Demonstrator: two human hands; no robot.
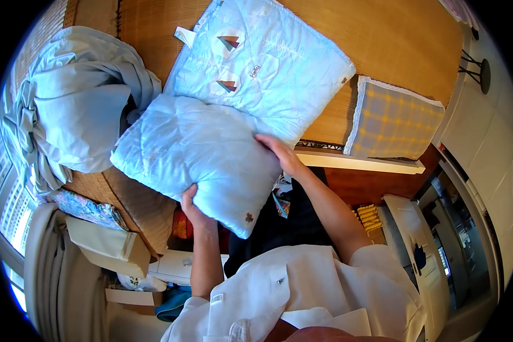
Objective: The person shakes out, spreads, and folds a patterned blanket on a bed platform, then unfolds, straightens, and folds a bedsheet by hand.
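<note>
A light blue quilt (194, 137) with small printed trees and a white label is spread in two folded sections, its far part on the mat-covered bed and its near part raised toward me. My left hand (196, 211) grips the near edge, with the thumb on top and the other fingers hidden beneath. Over the right edge of the near section lies my right hand (280, 157), holding the cloth there; part of its grip is hidden. Small brown marks show at two of the quilt's corners.
A bundled pale grey-blue cover (80, 102) lies on the bed at left. At right is a grey and yellow checked pillow (398, 118) with a white trim. A beige box (109, 242) and grey curtain (57, 273) stand at lower left. The tan bed mat (393, 40) fills the far side.
</note>
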